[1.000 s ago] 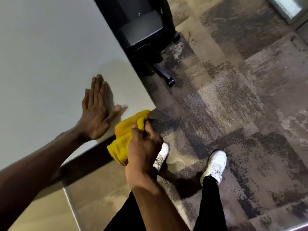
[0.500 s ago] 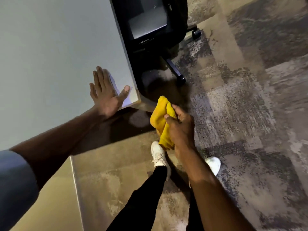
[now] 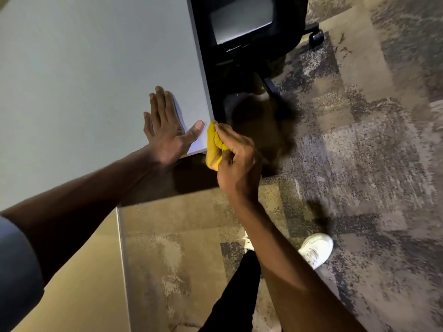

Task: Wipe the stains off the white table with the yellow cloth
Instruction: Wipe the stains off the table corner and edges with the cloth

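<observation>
The white table [image 3: 84, 68] fills the upper left; no stain shows on it from here. My left hand [image 3: 165, 130] lies flat on the tabletop by its near right corner, fingers spread, holding nothing. My right hand [image 3: 236, 159] is closed around the bunched yellow cloth [image 3: 213, 146] and presses it against the table's corner edge, just right of my left thumb. Most of the cloth is hidden inside the fist.
A black office chair [image 3: 244, 32] stands right of the table, its wheeled base [image 3: 316, 37] on the patterned carpet [image 3: 359, 140]. My legs and white shoes [image 3: 315, 249] are below. A tan panel [image 3: 79, 283] sits at the lower left.
My right hand has brought the cloth from mid-air beside the table back up against the table's corner. My left hand stays flat on the tabletop. The camera view shifted.
</observation>
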The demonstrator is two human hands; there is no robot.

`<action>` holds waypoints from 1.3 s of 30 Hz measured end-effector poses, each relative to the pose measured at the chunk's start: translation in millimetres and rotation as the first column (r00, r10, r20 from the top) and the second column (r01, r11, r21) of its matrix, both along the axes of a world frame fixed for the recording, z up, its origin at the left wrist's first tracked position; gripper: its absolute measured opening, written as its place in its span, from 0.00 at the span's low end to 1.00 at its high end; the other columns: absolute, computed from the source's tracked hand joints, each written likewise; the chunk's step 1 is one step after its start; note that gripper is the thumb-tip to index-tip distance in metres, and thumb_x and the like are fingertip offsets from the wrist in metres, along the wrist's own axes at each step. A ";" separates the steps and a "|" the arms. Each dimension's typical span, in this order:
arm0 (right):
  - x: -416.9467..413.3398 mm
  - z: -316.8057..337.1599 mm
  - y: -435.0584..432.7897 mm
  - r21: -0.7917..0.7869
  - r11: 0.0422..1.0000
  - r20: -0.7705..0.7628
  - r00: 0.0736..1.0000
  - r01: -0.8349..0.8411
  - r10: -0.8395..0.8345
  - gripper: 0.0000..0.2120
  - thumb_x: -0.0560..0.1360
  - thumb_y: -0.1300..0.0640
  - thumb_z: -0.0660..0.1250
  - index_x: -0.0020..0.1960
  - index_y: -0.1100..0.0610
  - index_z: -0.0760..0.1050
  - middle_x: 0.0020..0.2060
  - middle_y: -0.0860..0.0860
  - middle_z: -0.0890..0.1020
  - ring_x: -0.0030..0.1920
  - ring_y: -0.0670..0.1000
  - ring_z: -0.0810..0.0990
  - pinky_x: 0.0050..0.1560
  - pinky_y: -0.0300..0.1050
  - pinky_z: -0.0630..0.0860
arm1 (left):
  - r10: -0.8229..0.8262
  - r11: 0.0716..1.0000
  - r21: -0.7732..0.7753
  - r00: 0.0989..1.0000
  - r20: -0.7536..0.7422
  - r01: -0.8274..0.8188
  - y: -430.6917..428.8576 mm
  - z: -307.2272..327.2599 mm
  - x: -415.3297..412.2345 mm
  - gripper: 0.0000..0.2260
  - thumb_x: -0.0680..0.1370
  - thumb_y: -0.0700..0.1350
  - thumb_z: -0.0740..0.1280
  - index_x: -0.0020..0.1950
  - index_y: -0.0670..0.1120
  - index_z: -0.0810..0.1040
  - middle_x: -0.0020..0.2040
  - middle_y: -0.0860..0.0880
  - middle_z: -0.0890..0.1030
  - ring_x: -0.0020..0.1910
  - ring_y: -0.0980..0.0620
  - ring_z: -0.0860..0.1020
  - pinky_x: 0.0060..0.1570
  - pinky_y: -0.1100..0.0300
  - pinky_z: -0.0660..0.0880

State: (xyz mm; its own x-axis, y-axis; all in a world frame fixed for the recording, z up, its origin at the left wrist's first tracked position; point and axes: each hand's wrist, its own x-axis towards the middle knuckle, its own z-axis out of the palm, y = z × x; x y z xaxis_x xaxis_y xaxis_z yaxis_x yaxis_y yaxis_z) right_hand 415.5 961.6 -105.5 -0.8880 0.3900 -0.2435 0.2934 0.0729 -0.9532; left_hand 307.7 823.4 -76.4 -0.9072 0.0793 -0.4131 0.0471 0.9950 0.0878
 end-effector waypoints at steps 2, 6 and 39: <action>15.6 0.5 -4.7 0.007 1.000 0.005 1.000 -0.005 0.005 0.23 0.80 0.68 0.65 0.72 0.55 0.79 0.69 0.53 0.82 0.71 0.54 0.79 0.71 0.48 0.77 | -0.001 1.000 0.011 1.000 0.011 0.001 -1.2 -0.4 -1.6 0.48 0.84 0.69 0.56 0.86 0.42 0.32 0.87 0.46 0.30 0.86 0.46 0.29 0.84 0.40 0.32; 24.1 1.0 -8.5 0.007 1.000 0.000 1.000 0.029 -0.029 0.21 0.79 0.69 0.66 0.71 0.59 0.80 0.68 0.54 0.83 0.71 0.55 0.79 0.71 0.53 0.77 | -0.015 1.000 0.003 1.000 0.017 0.015 -5.5 -3.6 -3.1 0.51 0.78 0.73 0.50 0.86 0.43 0.31 0.87 0.46 0.29 0.86 0.46 0.28 0.83 0.40 0.31; 6.3 10.8 11.9 -0.075 0.993 -0.009 0.995 -0.096 0.095 0.23 0.80 0.70 0.64 0.72 0.56 0.79 0.64 0.53 0.86 0.64 0.50 0.84 0.64 0.43 0.82 | -0.064 0.998 0.009 0.996 0.064 0.063 -13.9 -7.0 -6.8 0.53 0.75 0.77 0.44 0.85 0.44 0.28 0.85 0.46 0.25 0.84 0.46 0.25 0.82 0.40 0.29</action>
State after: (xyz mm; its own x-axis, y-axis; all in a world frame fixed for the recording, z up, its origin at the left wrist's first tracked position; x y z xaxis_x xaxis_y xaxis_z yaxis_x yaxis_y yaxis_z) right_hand 421.8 973.5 -94.7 -0.9216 0.2844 -0.2640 0.2834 0.0287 -0.9586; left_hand 300.8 809.4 -83.3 -0.8719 0.1391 -0.4694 0.1042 0.9895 0.0997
